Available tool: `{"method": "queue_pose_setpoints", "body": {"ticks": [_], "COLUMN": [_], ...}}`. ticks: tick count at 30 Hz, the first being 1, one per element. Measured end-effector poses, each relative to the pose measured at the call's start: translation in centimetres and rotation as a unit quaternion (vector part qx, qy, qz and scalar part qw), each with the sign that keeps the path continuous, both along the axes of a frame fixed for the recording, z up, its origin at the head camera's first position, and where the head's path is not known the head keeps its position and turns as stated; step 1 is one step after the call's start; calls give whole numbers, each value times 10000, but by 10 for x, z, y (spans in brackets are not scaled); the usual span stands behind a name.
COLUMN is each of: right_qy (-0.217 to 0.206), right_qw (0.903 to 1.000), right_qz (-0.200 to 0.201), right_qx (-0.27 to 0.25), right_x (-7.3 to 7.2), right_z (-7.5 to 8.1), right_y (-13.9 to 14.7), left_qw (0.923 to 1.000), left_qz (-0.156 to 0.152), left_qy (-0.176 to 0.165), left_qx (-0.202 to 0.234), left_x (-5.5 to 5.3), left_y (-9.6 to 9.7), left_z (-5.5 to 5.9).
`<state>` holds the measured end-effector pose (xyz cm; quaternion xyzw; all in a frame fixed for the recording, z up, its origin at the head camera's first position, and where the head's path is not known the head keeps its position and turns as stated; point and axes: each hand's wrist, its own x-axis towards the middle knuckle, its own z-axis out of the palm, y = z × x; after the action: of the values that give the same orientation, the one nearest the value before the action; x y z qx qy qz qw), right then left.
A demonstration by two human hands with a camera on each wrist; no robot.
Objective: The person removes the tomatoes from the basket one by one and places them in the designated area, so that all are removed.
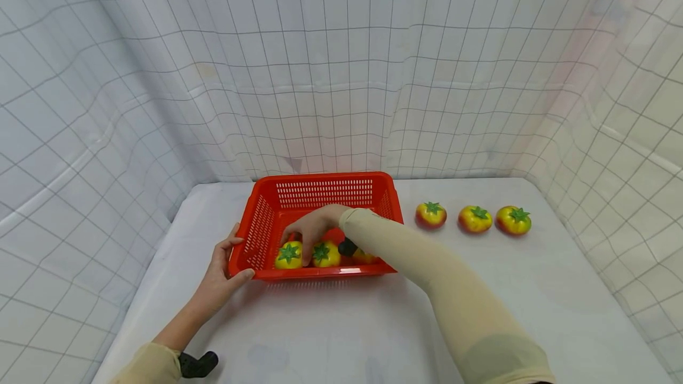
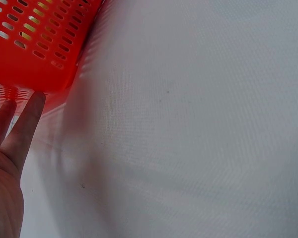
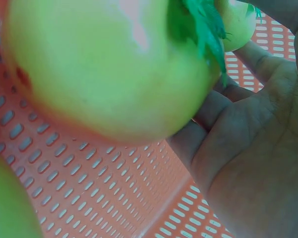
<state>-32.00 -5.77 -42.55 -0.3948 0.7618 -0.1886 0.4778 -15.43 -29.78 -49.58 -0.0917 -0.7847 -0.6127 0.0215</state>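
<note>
A red plastic basket (image 1: 333, 273) with slotted walls stands on the white table. My left hand (image 1: 221, 271) holds its near left corner, the thumb on the front rim and the fingers along the left side; two fingers touch the wall in the left wrist view. Inside the basket, my right hand (image 1: 312, 230) has its thumb and fingers around a yellow tomato (image 1: 289, 255) with a green leafy top. Beside it sits another tomato (image 1: 326, 255), large and close in the right wrist view. More tomatoes (image 1: 365, 256) lie further right, partly hidden by my right forearm.
To the right of the basket, three red-and-yellow tomatoes stand in a row: one near the basket (image 1: 431, 216), a middle one (image 1: 475, 219) and an outer one (image 1: 513, 220). A white grid-patterned curtain (image 1: 331, 76) hangs behind and at both sides of the table (image 1: 331, 330).
</note>
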Motion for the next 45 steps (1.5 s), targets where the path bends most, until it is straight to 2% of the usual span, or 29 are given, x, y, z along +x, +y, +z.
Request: {"method": "queue_pose_setpoints", "body": {"ticks": [16,24,29,36,41,45], "right_qy": [-9,-26,15,66,145,150], "right_qw": [10000,9994,9986,9959,9940,9925], "right_qz": [-17,-46,-149,-226,-365,-523], "right_qx": [-52,-338,-503,-878,-1024,-1097], "right_x": [3,-1,-5,-9,-12,-14], "right_z": [1,2,7,17,26,31], "right_y": [0,2,6,14,21,26], "left_qw": [10000,10000,10000,9997,9999,9997], "left_qz": [3,19,7,111,41,76], "left_qy": [5,48,58,-155,-121,-220], "left_qx": [-4,-25,-75,-140,-86,-65], "left_x": [0,-1,0,0,0,3], "left_y": [-1,0,-1,1,2,2], "left_z": [-1,-1,-1,-1,0,2]}}
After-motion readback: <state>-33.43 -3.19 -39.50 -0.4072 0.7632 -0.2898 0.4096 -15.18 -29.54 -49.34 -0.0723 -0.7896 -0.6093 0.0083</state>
